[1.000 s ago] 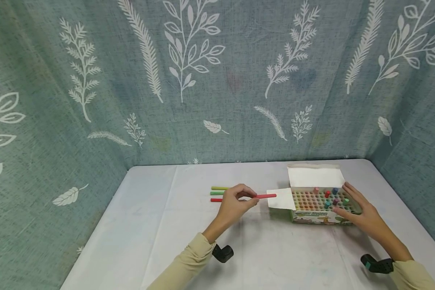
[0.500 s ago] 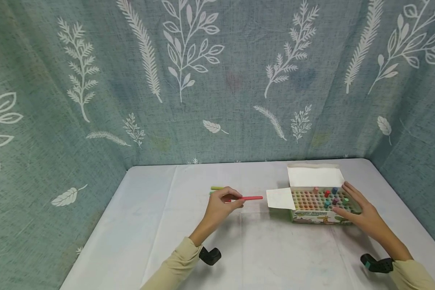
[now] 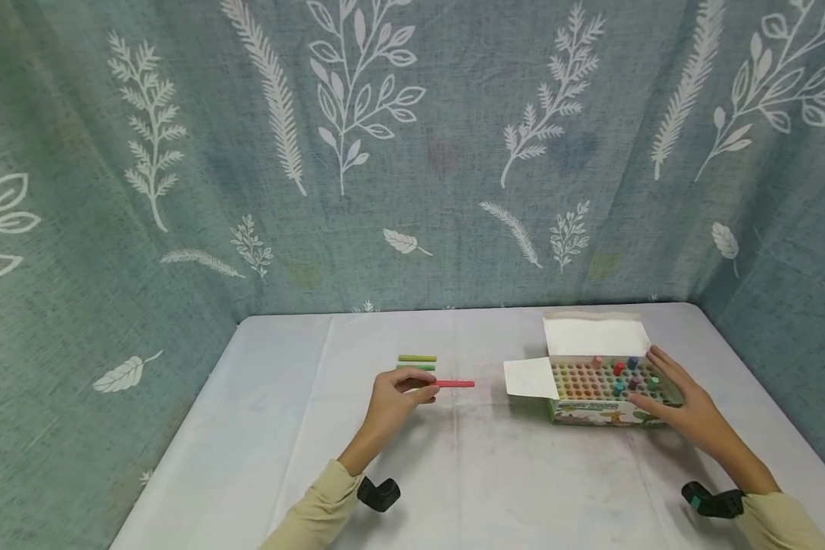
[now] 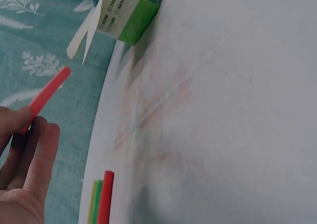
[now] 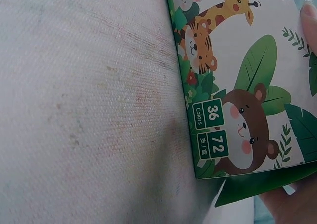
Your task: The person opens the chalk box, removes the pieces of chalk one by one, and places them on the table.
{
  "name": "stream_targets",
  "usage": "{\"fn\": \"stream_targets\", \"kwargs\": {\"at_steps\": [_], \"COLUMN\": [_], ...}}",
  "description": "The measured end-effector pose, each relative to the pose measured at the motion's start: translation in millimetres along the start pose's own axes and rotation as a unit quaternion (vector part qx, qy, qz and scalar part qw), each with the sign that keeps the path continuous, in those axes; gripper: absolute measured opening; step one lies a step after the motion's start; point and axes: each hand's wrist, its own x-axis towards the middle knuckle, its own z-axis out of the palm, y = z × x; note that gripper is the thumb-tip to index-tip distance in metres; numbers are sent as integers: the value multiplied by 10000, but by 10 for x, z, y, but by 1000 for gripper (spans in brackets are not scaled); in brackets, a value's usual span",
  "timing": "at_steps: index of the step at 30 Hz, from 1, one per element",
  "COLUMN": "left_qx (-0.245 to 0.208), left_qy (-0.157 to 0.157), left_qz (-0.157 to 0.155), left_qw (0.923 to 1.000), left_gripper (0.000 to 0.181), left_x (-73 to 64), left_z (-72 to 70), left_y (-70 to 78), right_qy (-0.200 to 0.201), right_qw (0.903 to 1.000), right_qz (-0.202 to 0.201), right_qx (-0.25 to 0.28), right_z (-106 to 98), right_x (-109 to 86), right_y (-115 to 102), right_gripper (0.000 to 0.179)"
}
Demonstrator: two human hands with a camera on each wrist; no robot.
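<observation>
Thumb and fingertips of my left hand (image 3: 393,399) pinch a bright red crayon-like stick (image 3: 457,384), which points to the right; in the left wrist view the stick (image 4: 49,91) is raised, its far end free. Beside that hand a yellow-green stick (image 3: 418,357) and a green stick (image 3: 425,367) lie in a row. A darker red stick (image 4: 105,199) lies with them, hidden by the hand in the head view. My right hand (image 3: 690,409) holds the right end of an open cardboard box (image 3: 591,414), thumb at the front, fingers at the back corner.
The box's insert (image 3: 577,380) has rows of round holes, with several coloured sticks standing in its right half. A white side flap (image 3: 531,377) sticks out left and the lid (image 3: 598,336) is folded back. A patterned curtain (image 3: 454,252) hangs behind the white table (image 3: 509,489).
My left hand has moved left and slightly toward me with the bright red stick, away from the box and uncovering the yellow-green and green sticks. The right hand stays on the box.
</observation>
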Motion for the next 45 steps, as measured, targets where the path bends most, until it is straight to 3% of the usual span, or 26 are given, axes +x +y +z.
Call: {"fn": "stream_targets", "kwargs": {"at_steps": [2,15,29,33,37,41,45], "left_qx": [-17,-233,37,379,1175,2020,2541], "left_qy": [106,550,930,1091,1163,1032,898], "left_qz": [-47,-239,-867,-993,-898,-554,-197], "left_qw": [9999,9979,9919,9883,9821,9724,9628], "left_gripper": [19,18,23,18,14,7,5], "left_x": [16,-27,-29,-13,-3,21,54], "left_z": [-46,-289,-486,-539,-551,-531,-511], "left_y": [-95,-233,-384,-453,-488,-481,-479], "right_qy": [15,-124,-198,-197,-197,-172,-161], "right_qw": [10000,9992,9983,9986,9987,9988,9990], "right_qz": [13,-107,-104,-37,2,37,51], "right_qx": [-9,-373,-536,-485,-477,-447,-416], "right_z": [5,-57,-87,-78,-78,-83,-79], "right_x": [-6,31,49,46,41,43,50], "right_y": [0,-39,-64,-64,-53,-53,-54], "right_gripper": [89,90,91,91,91,91,91]}}
